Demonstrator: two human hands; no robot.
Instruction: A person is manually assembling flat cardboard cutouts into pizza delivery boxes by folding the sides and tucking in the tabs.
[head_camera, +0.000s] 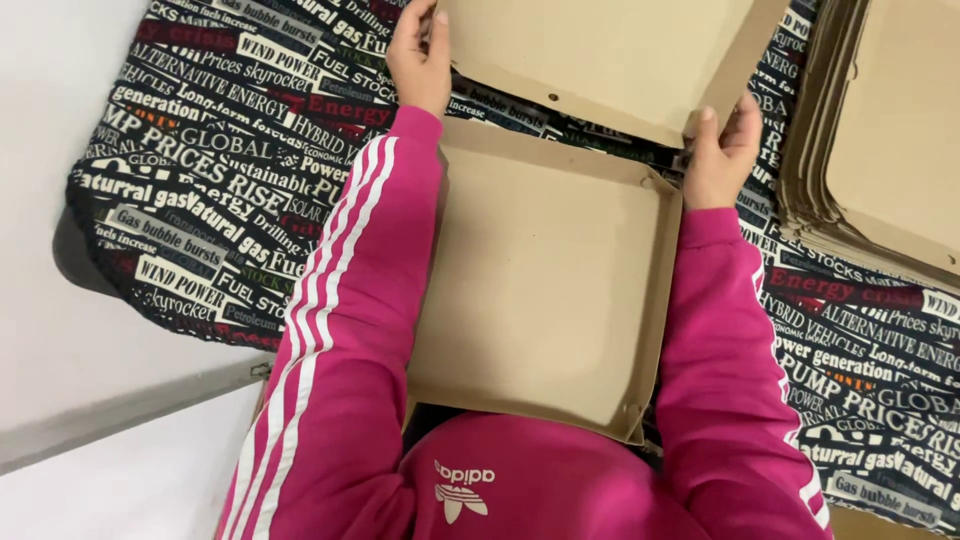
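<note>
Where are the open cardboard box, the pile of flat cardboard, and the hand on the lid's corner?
open cardboard box (545, 290): head view, on its bare floor.
pile of flat cardboard (885, 130): head view, on the top sheet.
left hand (420, 55): head view, on its back, gripping the lid's corner.

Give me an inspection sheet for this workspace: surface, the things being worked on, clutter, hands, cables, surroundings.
Surface: table under a dark printed cloth covered in lettering.
Job's things: brown cardboard box, base open and empty, side walls folded up; its lid is hinged at the far edge and tilted back.
Clutter: stack of flat cardboard blanks at the right edge of the cloth.
Hands: left hand grips the lid's left edge; right hand grips the lid's right corner. Both arms in pink sleeves.
Cables: nothing seen.
Surroundings: pale floor beside the table; no other person in view.
</note>
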